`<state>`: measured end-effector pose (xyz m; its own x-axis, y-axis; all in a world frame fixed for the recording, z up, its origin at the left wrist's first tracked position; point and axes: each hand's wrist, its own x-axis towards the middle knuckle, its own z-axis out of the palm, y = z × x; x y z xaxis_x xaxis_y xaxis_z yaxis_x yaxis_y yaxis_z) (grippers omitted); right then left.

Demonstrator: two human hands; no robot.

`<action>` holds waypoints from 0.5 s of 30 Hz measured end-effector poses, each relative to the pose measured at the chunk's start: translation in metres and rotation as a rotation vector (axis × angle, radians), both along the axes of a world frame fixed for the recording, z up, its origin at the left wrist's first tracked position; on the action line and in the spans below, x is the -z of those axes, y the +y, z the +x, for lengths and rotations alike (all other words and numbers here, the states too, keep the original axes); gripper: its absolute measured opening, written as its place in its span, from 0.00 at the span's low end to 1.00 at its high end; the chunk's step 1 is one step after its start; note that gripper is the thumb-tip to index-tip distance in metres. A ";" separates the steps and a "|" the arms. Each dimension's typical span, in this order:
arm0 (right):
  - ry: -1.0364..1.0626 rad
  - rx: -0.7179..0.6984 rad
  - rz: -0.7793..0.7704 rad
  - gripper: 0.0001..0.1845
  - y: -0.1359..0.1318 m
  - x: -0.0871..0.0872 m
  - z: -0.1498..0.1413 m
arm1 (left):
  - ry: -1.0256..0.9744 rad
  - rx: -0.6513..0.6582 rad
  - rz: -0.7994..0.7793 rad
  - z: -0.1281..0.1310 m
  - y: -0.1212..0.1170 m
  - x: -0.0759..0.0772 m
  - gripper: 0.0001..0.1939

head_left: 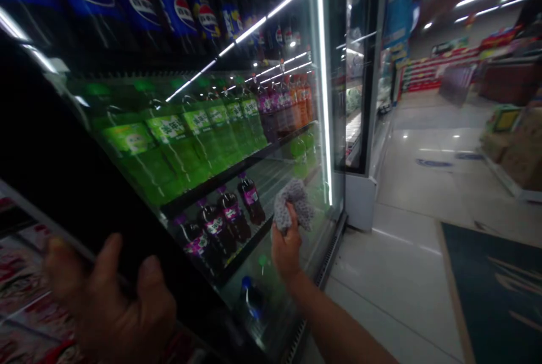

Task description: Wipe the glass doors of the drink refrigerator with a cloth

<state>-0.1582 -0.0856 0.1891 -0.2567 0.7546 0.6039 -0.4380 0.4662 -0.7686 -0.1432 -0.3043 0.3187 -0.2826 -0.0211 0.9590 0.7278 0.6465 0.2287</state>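
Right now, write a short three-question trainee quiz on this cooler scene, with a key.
1. True or false: the right hand presses a grey cloth against the glass door.
2. Which bottles fill the shelf just above the cloth? A) green bottles B) dark bottles with purple caps C) cans
3. What does the left hand have its grip on?

Key
1. True.
2. A. The dark bottles stand on the lower shelf, beside the cloth.
3. The dark edge of the door, near the bottom left of the view.
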 end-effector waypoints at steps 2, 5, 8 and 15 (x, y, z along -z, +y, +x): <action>0.038 -0.043 0.122 0.28 -0.031 -0.006 0.016 | 0.096 -0.017 -0.054 0.001 0.005 -0.006 0.39; 0.063 -0.089 0.288 0.29 -0.072 -0.012 0.039 | 0.162 -0.017 -0.058 0.000 0.007 -0.007 0.39; 0.072 -0.140 0.378 0.31 -0.106 -0.011 0.059 | 0.191 -0.009 -0.067 -0.004 0.006 -0.004 0.40; -0.018 -0.280 0.533 0.34 -0.148 0.016 0.086 | 0.186 -0.011 -0.085 -0.006 0.004 -0.003 0.40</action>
